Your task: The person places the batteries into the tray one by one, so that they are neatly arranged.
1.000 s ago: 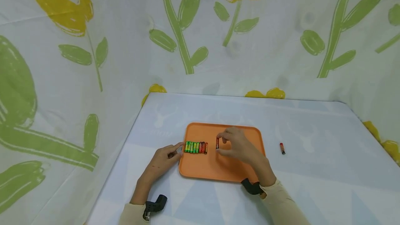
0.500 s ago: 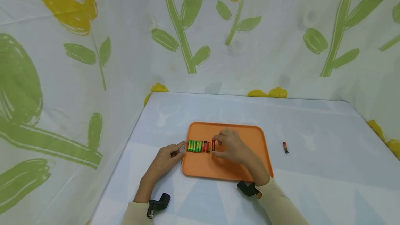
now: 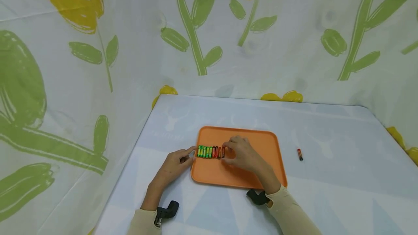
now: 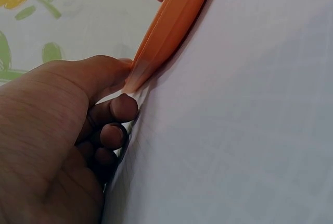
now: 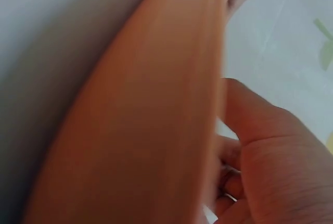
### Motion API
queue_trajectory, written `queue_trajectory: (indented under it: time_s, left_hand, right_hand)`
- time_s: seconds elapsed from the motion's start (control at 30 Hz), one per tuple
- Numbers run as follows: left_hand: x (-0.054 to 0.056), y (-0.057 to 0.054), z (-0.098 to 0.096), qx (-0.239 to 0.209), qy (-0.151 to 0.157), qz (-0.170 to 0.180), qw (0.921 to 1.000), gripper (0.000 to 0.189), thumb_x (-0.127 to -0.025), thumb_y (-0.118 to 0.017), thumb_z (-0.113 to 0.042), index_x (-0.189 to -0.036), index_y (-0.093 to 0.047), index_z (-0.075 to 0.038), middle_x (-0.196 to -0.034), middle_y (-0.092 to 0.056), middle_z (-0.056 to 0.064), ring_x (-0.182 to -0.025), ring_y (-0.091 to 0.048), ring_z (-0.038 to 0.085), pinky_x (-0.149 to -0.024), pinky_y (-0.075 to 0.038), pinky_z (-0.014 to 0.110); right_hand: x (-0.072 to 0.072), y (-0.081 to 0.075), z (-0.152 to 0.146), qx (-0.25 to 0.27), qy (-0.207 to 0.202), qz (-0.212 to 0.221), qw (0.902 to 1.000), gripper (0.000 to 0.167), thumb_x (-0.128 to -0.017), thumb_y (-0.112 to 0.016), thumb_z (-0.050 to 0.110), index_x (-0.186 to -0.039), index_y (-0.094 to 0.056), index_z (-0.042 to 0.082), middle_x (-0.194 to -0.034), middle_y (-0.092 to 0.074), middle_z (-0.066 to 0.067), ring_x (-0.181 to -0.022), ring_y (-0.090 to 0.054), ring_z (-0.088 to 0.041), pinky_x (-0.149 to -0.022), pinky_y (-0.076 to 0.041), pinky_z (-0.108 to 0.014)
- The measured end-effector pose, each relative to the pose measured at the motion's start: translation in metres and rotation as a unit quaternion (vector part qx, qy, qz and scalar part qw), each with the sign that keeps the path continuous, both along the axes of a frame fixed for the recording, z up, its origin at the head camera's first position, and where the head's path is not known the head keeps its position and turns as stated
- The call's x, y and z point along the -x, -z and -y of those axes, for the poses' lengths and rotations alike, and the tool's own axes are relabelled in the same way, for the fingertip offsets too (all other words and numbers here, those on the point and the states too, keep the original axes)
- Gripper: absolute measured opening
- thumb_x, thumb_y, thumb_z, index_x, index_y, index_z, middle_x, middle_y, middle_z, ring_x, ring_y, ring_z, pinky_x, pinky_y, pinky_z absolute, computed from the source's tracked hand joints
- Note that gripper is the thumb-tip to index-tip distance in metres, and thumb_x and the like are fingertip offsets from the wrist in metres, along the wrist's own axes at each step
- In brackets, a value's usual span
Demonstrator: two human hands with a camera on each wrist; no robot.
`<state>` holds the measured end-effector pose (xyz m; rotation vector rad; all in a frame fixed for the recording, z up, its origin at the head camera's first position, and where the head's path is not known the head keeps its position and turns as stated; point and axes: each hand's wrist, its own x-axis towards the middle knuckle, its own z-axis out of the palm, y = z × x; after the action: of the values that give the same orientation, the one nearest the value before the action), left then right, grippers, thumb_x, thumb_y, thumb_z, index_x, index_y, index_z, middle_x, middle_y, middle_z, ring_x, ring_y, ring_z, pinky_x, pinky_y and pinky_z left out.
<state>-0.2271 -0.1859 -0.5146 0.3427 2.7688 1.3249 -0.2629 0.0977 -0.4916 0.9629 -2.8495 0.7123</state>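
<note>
Inside the orange tray (image 3: 209,175), green batteries (image 3: 204,152) and red batteries (image 3: 216,152) lie side by side in one row near the left wall. At the row's right end, my right hand (image 3: 244,156) pinches a dark red battery (image 3: 223,152) between thumb and fingers, close beside its neighbour. My left hand (image 3: 173,165) is at the tray's left rim, its fingertips against it. The left wrist view shows the thumb at the tray wall and loosely bent fingers (image 4: 113,135) below. In the right wrist view, the tray wall (image 5: 151,104) hides the held battery.
A single red battery (image 3: 300,154) lies on the pale patterned tabletop (image 3: 333,177), right of the tray. Flower-printed cloth (image 3: 137,53) hangs behind and left of the table. Black camera mounts (image 3: 167,210) sit on both wrists.
My right hand has carried its battery leftward across the tray, up to the right end of the row. My left hand has stayed at the tray's rim. The whole view has shifted slightly.
</note>
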Motion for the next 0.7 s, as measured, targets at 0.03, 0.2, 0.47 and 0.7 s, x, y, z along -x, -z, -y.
queue_trajectory:
  time_s: [0.03,0.2,0.47,0.7]
  left_hand:
    - [-0.0001,0.0004,0.0002,0.001,0.000,0.001,1.0000,0.042,-0.097,-0.069,-0.024,-0.139,-0.063,-0.021,-0.073,-0.048,-0.004,-0.071,-0.044,0.012,-0.064,-0.038,0.028]
    - [-0.0006,0.0019,0.0006,0.003,0.000,-0.001,1.0000,0.043,-0.097,-0.069,-0.026,-0.139,-0.063,-0.022,-0.074,-0.048,-0.004,-0.071,-0.045,0.012,-0.064,-0.038,0.029]
    - [-0.0010,0.0001,-0.0003,0.012,-0.003,0.007,0.9999,0.044,-0.097,-0.069,-0.026,-0.140,-0.061,-0.022,-0.074,-0.047,-0.004,-0.071,-0.044,0.012,-0.064,-0.038,0.029]
    - [-0.0012,-0.0006,-0.0002,0.012,-0.004,0.004,0.9999,0.043,-0.097,-0.069,-0.026,-0.140,-0.062,-0.022,-0.074,-0.047,-0.004,-0.071,-0.044,0.012,-0.064,-0.038,0.029]
  right_hand:
    - [0.0001,0.0004,0.0004,-0.002,0.002,0.002,1.0000,0.039,-0.082,-0.084,0.035,-0.110,-0.071,0.012,-0.091,-0.054,0.004,-0.088,-0.043,-0.014,-0.079,-0.031,-0.035]
    - [0.0005,0.0021,0.0019,-0.006,0.008,0.011,0.9999,0.041,-0.083,-0.084,0.036,-0.112,-0.072,0.010,-0.095,-0.056,0.002,-0.090,-0.044,-0.015,-0.080,-0.032,-0.036]
    - [0.0029,0.0078,0.0024,-0.011,0.010,0.013,0.9998,0.043,-0.084,-0.082,0.037,-0.115,-0.071,0.010,-0.096,-0.055,0.004,-0.090,-0.044,-0.015,-0.079,-0.032,-0.035]
    - [0.0023,0.0077,0.0029,-0.014,0.008,0.010,0.9998,0.043,-0.085,-0.082,0.036,-0.116,-0.070,0.008,-0.096,-0.054,0.003,-0.090,-0.044,-0.016,-0.079,-0.031,-0.036]
